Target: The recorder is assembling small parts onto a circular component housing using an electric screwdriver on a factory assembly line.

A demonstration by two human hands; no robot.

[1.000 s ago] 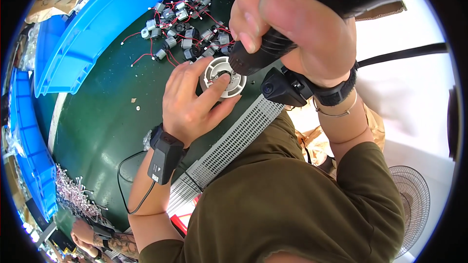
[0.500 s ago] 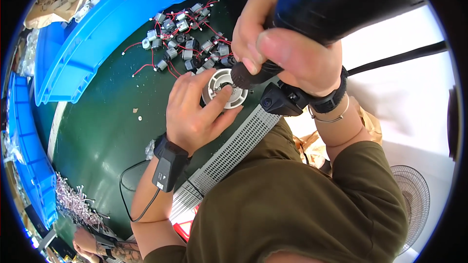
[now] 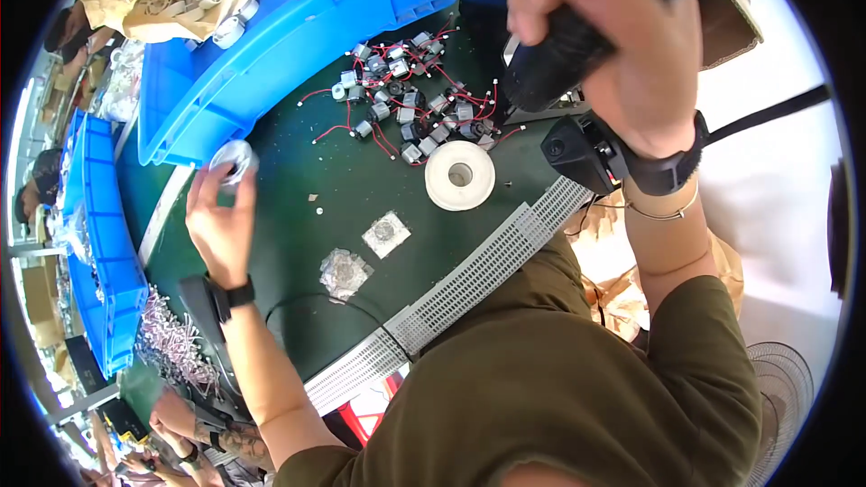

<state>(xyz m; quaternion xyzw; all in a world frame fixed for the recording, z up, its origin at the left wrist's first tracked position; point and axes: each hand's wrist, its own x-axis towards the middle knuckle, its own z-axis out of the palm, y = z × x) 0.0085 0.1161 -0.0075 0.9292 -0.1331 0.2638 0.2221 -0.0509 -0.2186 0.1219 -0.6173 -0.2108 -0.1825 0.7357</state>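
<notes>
My left hand (image 3: 219, 230) is closed on a round white plastic housing (image 3: 233, 160), blurred by motion, beside the large blue bin. Gripped in my right hand (image 3: 631, 45), at the upper right, is a black power screwdriver (image 3: 557, 59); its tip cannot be made out. Between my hands lies a thick white disc (image 3: 439, 182) with a hole in its middle, flat on the green table (image 3: 298, 207). Just behind it is a pile of small grey motors (image 3: 415, 101) with red wires.
A blue bin (image 3: 298, 41) at the back holds white rings and brown paper. Another blue bin (image 3: 104, 225) stands far left, near a heap of thin wires (image 3: 171, 343). Two small silvery patches (image 3: 386, 233) lie mid-table. A perforated grey strip (image 3: 469, 280) borders the near edge. Other people's hands (image 3: 173, 417) are lower left.
My left hand has moved left, carrying the round housing off toward the blue bin. My right hand has lifted the screwdriver up and away to the right. The white disc is now uncovered.
</notes>
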